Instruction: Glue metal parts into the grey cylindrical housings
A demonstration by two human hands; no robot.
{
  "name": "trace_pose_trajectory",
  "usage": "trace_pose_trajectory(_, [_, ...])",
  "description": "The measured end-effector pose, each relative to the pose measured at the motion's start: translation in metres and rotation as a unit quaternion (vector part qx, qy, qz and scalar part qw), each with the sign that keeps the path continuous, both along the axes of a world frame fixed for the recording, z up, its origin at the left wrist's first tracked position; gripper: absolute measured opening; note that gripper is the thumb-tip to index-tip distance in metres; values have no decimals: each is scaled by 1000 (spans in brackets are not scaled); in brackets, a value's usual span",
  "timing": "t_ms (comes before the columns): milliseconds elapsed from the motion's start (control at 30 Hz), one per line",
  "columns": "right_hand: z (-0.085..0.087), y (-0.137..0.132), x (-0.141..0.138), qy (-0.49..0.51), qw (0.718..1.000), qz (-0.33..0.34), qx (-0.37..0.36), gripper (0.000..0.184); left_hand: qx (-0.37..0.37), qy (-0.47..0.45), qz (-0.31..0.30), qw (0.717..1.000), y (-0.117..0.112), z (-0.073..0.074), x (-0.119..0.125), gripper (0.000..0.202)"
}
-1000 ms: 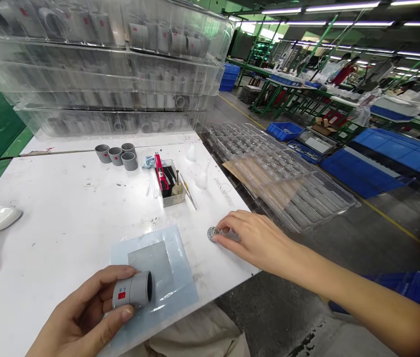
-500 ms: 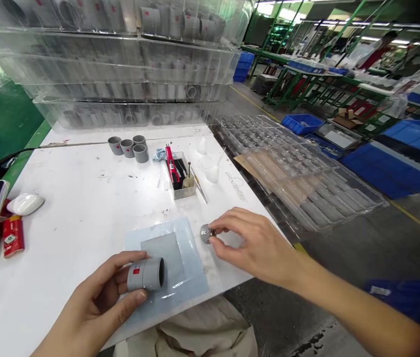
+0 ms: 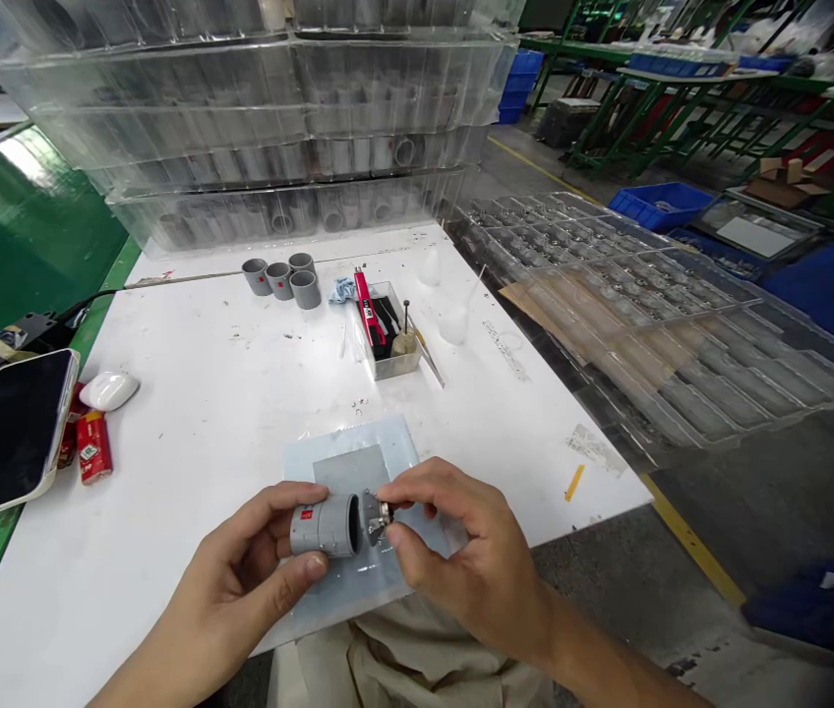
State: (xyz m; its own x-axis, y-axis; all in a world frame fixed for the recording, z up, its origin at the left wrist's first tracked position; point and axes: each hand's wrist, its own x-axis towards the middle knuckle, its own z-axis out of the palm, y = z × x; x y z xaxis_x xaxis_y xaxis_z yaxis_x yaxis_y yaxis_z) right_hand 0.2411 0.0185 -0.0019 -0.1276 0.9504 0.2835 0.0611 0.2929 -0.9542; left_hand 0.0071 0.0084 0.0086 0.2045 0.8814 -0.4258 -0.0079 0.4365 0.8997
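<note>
My left hand (image 3: pixel 244 580) grips a short grey plastic tube (image 3: pixel 327 525) with a small red label, held on its side above the pale blue mat (image 3: pixel 358 462). Its open end faces right. My right hand (image 3: pixel 453 551) pinches a small round metal disc (image 3: pixel 375 516) between thumb and fingers, right at the tube's open mouth. Both hands hover over the front edge of the white table (image 3: pixel 203 413).
Three grey tubes (image 3: pixel 282 277) stand at the back beside a clear box of tools (image 3: pixel 387 339) with a red pen. Stacked clear trays (image 3: pixel 276 128) fill the rear; more trays (image 3: pixel 645 315) lie right. A phone (image 3: pixel 11 433), white mouse (image 3: pixel 108 390) and red packet (image 3: pixel 92 447) sit left.
My right hand picked the metal disc off the table's right side and carried it left to the tube's mouth. The left hand brought the tube slightly right. The view tilted down.
</note>
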Motion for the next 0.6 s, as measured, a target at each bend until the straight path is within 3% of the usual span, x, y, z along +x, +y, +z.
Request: trace_pose_trajectory(600, [-4,1,-3,-19,999,6,30,27,-1,-28,10,1000,0,0,0,40])
